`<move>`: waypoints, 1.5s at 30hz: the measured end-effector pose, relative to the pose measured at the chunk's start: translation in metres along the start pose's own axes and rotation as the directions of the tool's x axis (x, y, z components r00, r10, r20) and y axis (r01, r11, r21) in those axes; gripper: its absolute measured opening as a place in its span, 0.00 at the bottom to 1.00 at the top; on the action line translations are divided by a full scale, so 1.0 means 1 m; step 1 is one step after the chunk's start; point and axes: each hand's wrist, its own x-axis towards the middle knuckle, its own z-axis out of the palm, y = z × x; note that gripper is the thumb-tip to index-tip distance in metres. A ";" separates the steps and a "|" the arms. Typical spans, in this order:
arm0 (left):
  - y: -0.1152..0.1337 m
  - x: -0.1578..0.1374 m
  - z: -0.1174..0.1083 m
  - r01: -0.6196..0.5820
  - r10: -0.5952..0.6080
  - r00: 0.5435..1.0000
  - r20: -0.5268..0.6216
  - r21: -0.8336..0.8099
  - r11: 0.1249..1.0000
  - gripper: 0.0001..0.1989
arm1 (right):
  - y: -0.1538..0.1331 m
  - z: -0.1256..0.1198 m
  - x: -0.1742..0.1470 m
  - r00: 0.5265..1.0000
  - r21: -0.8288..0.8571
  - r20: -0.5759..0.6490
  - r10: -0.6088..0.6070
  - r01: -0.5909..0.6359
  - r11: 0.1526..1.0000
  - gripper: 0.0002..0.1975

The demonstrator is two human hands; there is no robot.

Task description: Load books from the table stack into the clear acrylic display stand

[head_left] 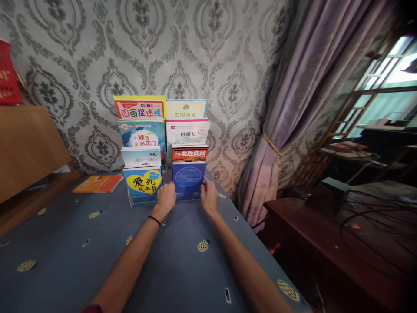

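Note:
A blue book (190,179) with a pale round block of text stands upright in the front right of a tiered book rack (130,201). Its left edge is in my left hand (166,195), whose fingers are curled and partly hidden. On the opposite edge, my right hand (209,194) grips with thumb and fingers. Just left of it stands a blue book with a yellow heart (142,184). Behind the blue book rise a red-titled book (190,153), a white book (188,131) and a pale green-titled book (186,108).
More books, such as a teal one (143,134) and a yellow-edged one (140,107), fill the rack's left column. An orange book (98,183) lies flat on the blue cloth (176,269). A wooden cabinet (31,150) stands left; a dark red table (312,234) with cables is right.

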 end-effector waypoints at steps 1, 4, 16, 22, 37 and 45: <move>0.000 0.000 0.000 0.000 0.000 1.000 -0.001 0.000 1.000 0.16 | 0.000 0.000 0.000 1.000 0.000 -0.001 0.000 0.000 1.000 0.20; 0.000 0.000 0.000 -0.002 0.002 1.000 -0.003 0.001 1.000 0.16 | -0.002 -0.002 -0.001 1.000 -0.026 0.017 -0.012 0.012 1.000 0.19; 0.000 0.000 0.002 -0.003 0.003 1.000 -0.015 0.012 1.000 0.16 | -0.006 -0.006 -0.002 0.999 -0.052 0.035 -0.028 0.030 0.998 0.16; 0.000 -0.001 0.000 -0.004 0.004 1.000 -0.003 0.009 1.000 0.16 | -0.005 -0.006 -0.002 0.999 -0.049 0.027 -0.030 0.031 0.998 0.16; 0.001 -0.008 -0.009 0.010 -0.009 0.999 0.040 -0.029 1.000 0.16 | -0.006 -0.007 -0.002 1.000 -0.031 0.015 -0.013 0.014 0.999 0.17; -0.003 -0.011 -0.008 0.019 -0.017 0.998 0.053 -0.037 0.999 0.15 | -0.008 -0.008 -0.003 1.000 -0.033 0.015 0.005 -0.005 0.999 0.15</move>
